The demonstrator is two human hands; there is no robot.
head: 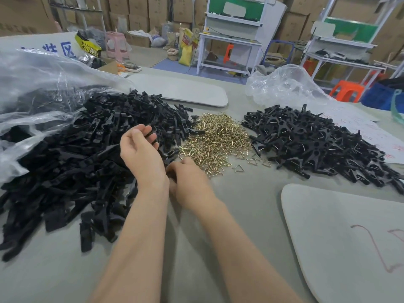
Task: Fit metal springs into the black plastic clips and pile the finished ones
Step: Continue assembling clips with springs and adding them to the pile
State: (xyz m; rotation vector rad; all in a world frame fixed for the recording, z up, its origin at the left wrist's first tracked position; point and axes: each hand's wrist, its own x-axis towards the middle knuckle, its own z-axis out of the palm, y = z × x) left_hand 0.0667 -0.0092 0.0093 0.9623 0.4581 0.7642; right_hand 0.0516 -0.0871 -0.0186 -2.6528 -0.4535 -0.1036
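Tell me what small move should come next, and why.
Probably the right hand should reach slightly forward and pinch one spring from the brass spring pile. The left hand curls round a black clip, the springs lie just beyond the right hand, and that hand is too blurred to show any spring.

From six o'clock I see both forearms [142,226] bare to the wrist; my left hand [140,149] and right hand [190,182] are bare too.
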